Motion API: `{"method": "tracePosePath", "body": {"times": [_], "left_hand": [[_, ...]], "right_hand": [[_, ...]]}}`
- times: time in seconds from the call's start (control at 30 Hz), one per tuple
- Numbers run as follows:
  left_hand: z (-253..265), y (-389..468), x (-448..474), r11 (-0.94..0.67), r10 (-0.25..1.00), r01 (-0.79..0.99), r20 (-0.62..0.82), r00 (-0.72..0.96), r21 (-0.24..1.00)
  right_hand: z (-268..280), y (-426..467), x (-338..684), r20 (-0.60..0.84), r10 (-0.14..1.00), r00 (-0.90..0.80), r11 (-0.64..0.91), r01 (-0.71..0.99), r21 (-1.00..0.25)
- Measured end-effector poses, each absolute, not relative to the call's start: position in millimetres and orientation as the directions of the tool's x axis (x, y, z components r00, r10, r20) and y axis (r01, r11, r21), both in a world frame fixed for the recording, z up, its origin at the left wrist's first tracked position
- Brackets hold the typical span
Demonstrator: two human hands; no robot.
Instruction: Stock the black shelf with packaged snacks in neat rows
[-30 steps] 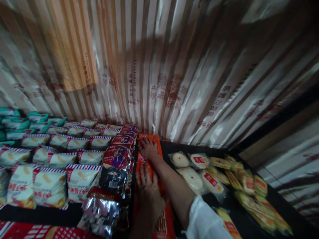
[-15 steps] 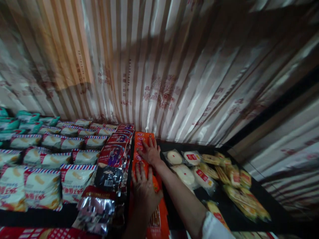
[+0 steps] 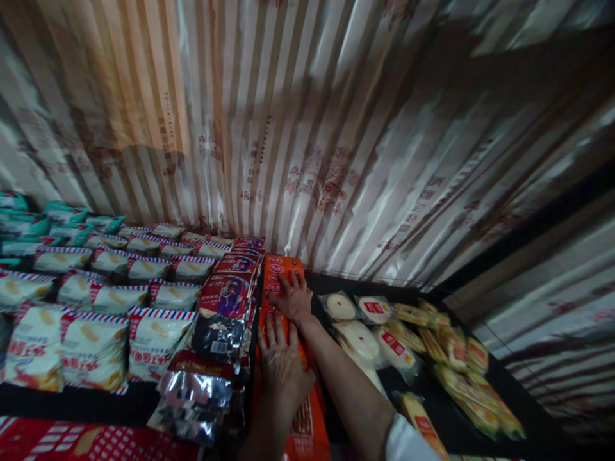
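Note:
A row of flat orange snack packets (image 3: 307,435) lies in the middle of the black surface, running away from me. My left hand (image 3: 281,358) rests flat on the nearer packets, its fingers stretched forward. Farther back, my right hand (image 3: 294,298) lies spread on the far orange packets, its fingers pointing up and left. Neither hand grips anything. Parts of the packets are hidden under my palms and wrists. Just left of my hands lies an overlapping row of dark red packets (image 3: 225,294) with purple figures, the nearest showing silvery backs.
White snack bags (image 3: 93,349) with striped tops stand in rows at left, teal bags (image 3: 67,211) behind them. At right lie clear-wrapped round white cakes (image 3: 358,339) and yellowish packs (image 3: 468,394). A red printed package (image 3: 96,442) is at the front left. A striped sheet (image 3: 269,128) hangs behind.
The view has shifted slightly, so the goods appear a little farther right. Both hands stay on the orange packets, almost in the same places.

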State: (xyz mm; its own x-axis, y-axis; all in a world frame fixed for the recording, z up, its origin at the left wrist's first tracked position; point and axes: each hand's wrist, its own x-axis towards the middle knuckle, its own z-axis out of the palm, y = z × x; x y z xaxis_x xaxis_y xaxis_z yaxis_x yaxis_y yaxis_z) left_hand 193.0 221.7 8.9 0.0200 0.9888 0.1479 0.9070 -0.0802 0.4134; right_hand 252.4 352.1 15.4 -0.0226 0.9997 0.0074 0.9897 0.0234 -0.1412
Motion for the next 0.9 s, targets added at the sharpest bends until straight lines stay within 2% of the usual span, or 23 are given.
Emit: {"method": "tracePosePath", "body": {"times": [0.3, 0.53, 0.8, 0.9], "left_hand": [[10, 227, 181, -0.038, 0.994, 0.917, 0.111, -0.006, 0.396], [18, 225, 179, -0.053, 0.997, 0.913, 0.080, 0.022, 0.405], [16, 224, 177, -0.070, 0.994, 0.902, 0.106, 0.027, 0.426], [16, 223, 177, -0.071, 0.992, 0.906, 0.123, 0.021, 0.418]], "right_hand": [[19, 355, 236, -0.016, 1.000, -0.015, 0.013, 0.987, -0.161], [17, 355, 236, -0.041, 0.999, -0.021, 0.017, 0.995, -0.099], [20, 359, 236, -0.121, 0.992, -0.023, 0.008, 0.992, -0.126], [27, 358, 237, -0.105, 0.994, -0.023, 0.009, 0.991, -0.135]]}}
